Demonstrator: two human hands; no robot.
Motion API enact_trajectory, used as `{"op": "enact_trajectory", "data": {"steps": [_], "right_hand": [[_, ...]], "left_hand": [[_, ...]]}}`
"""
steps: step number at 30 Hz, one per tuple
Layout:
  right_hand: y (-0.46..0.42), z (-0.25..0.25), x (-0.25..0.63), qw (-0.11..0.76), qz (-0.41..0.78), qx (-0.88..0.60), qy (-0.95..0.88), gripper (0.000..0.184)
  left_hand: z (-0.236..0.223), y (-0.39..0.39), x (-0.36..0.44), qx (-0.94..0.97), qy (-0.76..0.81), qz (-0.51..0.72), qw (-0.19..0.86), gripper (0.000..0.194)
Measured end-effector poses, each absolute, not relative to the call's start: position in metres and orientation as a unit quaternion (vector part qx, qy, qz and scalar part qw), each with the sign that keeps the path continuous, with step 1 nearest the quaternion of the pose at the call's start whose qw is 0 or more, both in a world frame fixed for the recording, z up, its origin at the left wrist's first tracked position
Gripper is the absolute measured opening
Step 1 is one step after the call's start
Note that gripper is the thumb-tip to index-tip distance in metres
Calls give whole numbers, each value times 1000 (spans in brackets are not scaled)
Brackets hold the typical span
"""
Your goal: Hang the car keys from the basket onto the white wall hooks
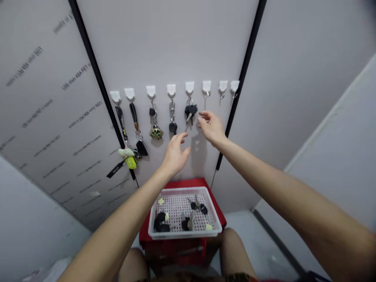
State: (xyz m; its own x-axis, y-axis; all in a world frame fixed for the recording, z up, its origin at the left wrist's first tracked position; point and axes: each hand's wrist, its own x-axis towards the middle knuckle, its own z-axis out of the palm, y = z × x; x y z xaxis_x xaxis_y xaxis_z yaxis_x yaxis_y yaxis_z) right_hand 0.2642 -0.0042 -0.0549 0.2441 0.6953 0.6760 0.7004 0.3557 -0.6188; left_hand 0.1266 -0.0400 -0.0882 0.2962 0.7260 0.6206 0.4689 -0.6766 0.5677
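Observation:
A bunch of keys with black heads [190,111] hangs from a white wall hook [189,87]. My right hand [212,127] is just to the right of these keys, fingers bent and apart, with nothing seen in them. Lower and to the left, my left hand [175,153] is open, thumb and fingers apart, below the keys. To the left, a key on a metal clasp [172,127] hangs near my left fingertips. Below both hands stands a white perforated basket [185,191] with several black-headed keys [188,223] and small yellow paper pieces [161,201].
Further left on the row hang a green-and-gold keychain [156,133], a black leather strap with keys [134,115] and a lanyard [120,119] with a yellow-green fob [131,162]. More white hooks [206,87] sit at the right. The basket rests on a red stool [176,183].

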Motion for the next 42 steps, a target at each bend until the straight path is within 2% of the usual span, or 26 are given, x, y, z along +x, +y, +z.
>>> {"op": "enact_trajectory", "data": {"steps": [2, 5, 8, 12, 15, 19, 22, 25, 31, 35, 38, 42], "right_hand": [[-28, -97, 265, 457, 34, -568, -684, 29], [-64, -167, 260, 192, 146, -539, -807, 20], [-85, -218, 255, 42, 103, -558, -822, 19], [-90, -232, 253, -42, 41, -552, -832, 22], [-92, -225, 256, -43, 39, -551, -832, 25], [-97, -225, 262, -69, 16, -535, -842, 20], [-100, -231, 262, -47, 16, -535, -843, 15], [-98, -230, 263, 19, 48, -550, -834, 15], [-86, -207, 267, 194, 275, -545, -768, 21], [-80, -180, 269, 304, 390, -521, -695, 22], [-76, -154, 272, 373, 408, -514, -655, 21], [-69, -108, 277, 459, 373, -512, -623, 18]], "left_hand": [[-127, -51, 117, 804, 395, 408, 175, 36], [-191, -67, 106, 820, 440, 296, 217, 34], [-241, -80, 102, 825, 467, 205, 245, 34], [-265, -88, 104, 834, 465, 162, 249, 34], [-264, -90, 105, 835, 466, 159, 244, 34], [-262, -89, 105, 842, 464, 153, 230, 31], [-265, -89, 105, 846, 459, 153, 225, 30], [-266, -89, 105, 839, 457, 170, 242, 31], [-244, -82, 116, 780, 426, 296, 351, 40], [-218, -72, 130, 727, 373, 348, 460, 26], [-196, -63, 140, 684, 349, 389, 510, 21], [-153, -48, 154, 636, 328, 459, 526, 23]]}}
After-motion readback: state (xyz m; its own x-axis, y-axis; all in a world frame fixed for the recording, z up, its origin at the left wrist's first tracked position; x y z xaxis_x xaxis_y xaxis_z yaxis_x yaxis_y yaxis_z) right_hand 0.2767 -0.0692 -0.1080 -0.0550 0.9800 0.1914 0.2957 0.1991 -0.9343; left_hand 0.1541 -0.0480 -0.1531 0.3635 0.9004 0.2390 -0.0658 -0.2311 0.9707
